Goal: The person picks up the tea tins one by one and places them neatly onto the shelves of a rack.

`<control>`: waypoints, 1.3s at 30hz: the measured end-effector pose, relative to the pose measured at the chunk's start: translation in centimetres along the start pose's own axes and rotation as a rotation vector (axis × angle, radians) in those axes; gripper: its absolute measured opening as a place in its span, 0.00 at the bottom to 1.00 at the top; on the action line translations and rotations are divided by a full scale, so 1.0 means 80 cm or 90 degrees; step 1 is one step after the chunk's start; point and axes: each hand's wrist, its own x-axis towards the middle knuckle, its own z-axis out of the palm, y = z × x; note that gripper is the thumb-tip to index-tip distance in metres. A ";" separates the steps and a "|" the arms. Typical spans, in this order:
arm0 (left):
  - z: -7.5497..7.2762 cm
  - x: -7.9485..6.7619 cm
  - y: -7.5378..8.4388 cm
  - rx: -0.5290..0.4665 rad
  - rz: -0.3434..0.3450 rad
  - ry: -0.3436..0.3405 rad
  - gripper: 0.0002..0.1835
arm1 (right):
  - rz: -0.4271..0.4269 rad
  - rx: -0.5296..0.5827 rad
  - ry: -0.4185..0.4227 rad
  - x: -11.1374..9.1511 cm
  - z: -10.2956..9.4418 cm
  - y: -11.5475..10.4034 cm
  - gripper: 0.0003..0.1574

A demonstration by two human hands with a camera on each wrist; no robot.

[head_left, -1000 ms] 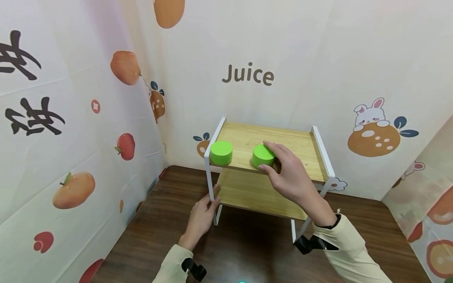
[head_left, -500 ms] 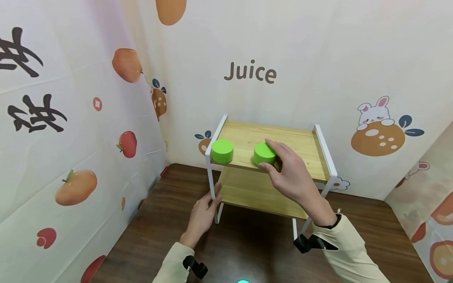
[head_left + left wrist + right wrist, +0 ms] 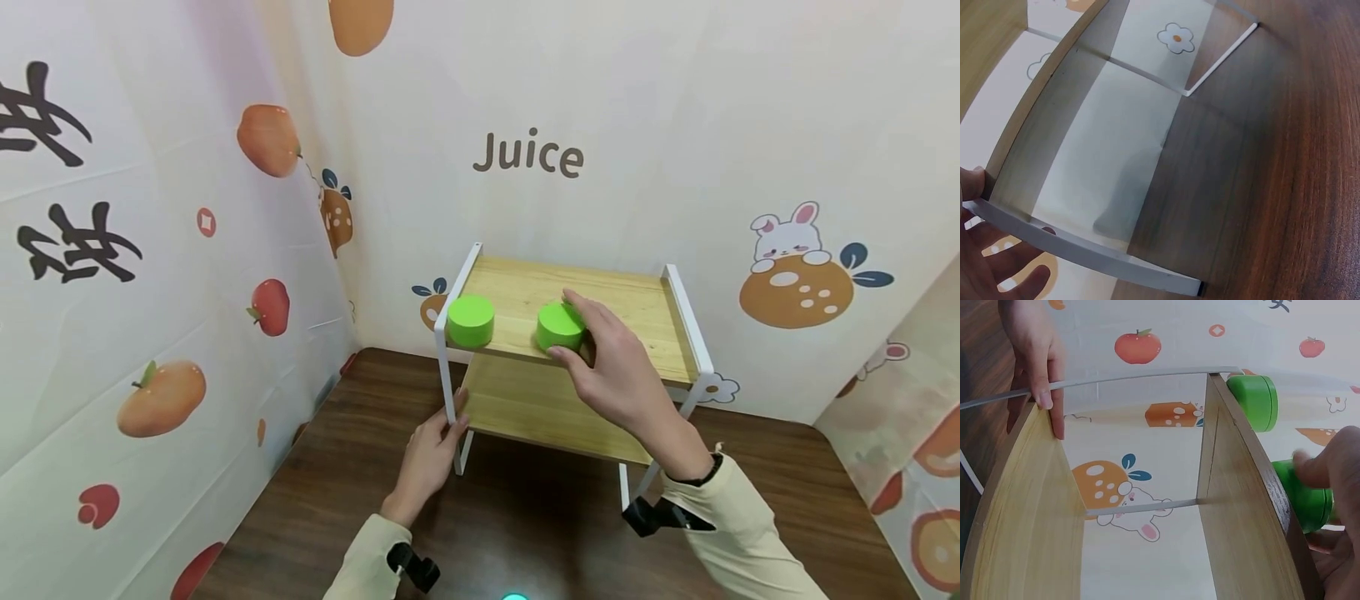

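A small two-tier shelf rack (image 3: pixel 600 287) with wooden boards and a white metal frame stands on the table. On its top board, near the front left corner, sits a round green container (image 3: pixel 470 322). To its right is a second green container (image 3: pixel 559 327), also on the top board. My right hand (image 3: pixel 618 367) holds this second one from its right side, thumb in front and forefinger behind. My left hand (image 3: pixel 425 458) grips the rack's front left leg at the lower board (image 3: pixel 540 408). In the left wrist view its thumb (image 3: pixel 971 183) touches the board's edge.
The rack stands on a dark wooden table (image 3: pixel 337 442). Behind it hangs a pale printed backdrop (image 3: pixel 637 125), and another printed sheet (image 3: pixel 172 292) closes off the left side. At the bottom edge of the head view a small cyan spot (image 3: pixel 515 597) shows.
My right forefinger has shifted slightly up and back along the container. Both containers, the rack and my left hand stay in place; the head view has shifted slightly.
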 end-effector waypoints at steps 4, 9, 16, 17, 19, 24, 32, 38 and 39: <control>0.000 0.000 0.000 -0.007 0.000 -0.004 0.24 | -0.071 0.030 0.072 -0.009 0.002 -0.007 0.43; 0.001 0.000 0.000 -0.007 -0.006 -0.008 0.24 | -0.236 0.086 0.169 -0.037 0.014 -0.038 0.35; 0.002 0.001 0.001 0.002 -0.010 -0.003 0.24 | -0.338 0.154 0.097 -0.099 0.061 -0.049 0.34; 0.002 0.001 0.001 0.006 -0.013 -0.003 0.24 | -0.322 0.156 0.072 -0.113 0.071 -0.044 0.35; 0.002 0.001 0.001 0.012 -0.015 -0.005 0.24 | -0.286 0.168 0.027 -0.142 0.093 -0.032 0.37; 0.004 0.002 0.000 0.021 -0.013 -0.004 0.24 | -0.210 0.188 -0.071 -0.215 0.152 0.001 0.46; 0.003 0.003 0.000 0.023 -0.007 -0.003 0.25 | -0.182 0.188 -0.126 -0.301 0.229 0.036 0.51; 0.003 0.002 0.000 0.020 -0.002 -0.003 0.24 | -0.135 0.204 -0.110 -0.336 0.254 0.036 0.39; 0.003 0.002 0.000 0.021 0.000 -0.002 0.24 | -0.117 0.220 -0.115 -0.339 0.255 0.035 0.41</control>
